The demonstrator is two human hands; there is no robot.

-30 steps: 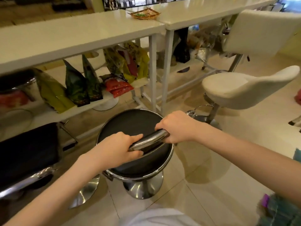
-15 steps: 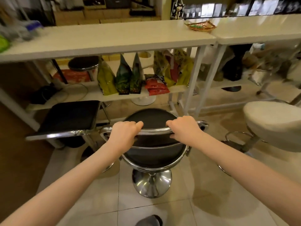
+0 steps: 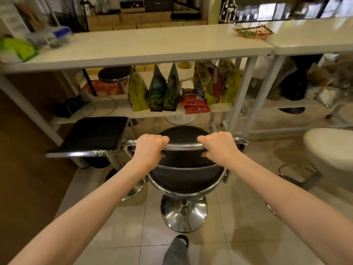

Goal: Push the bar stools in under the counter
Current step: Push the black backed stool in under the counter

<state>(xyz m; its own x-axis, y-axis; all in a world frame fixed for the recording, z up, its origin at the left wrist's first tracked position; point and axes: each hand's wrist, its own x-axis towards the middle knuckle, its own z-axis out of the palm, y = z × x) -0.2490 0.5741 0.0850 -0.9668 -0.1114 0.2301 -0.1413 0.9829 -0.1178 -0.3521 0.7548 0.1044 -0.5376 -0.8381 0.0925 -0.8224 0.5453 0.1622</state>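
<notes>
Gripping round bar stool [image 3: 186, 180] backrest — left hand [image 3: 150, 148], right hand [image 3: 219, 147] — facing counter [image 3: 152, 48]

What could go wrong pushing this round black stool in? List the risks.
1. The white counter leg stands just ahead and right of the round black stool; a push drifting right could hit it.
2. The square black stool sits close on the left, so the chrome frames might clash.
3. Both hands, left hand and right hand, grip the top bar; pushing that high may tip the stool.

Black chrome-framed stool [image 3: 186, 176], white counter [image 3: 152, 48], red packets [image 3: 194, 106].
</notes>
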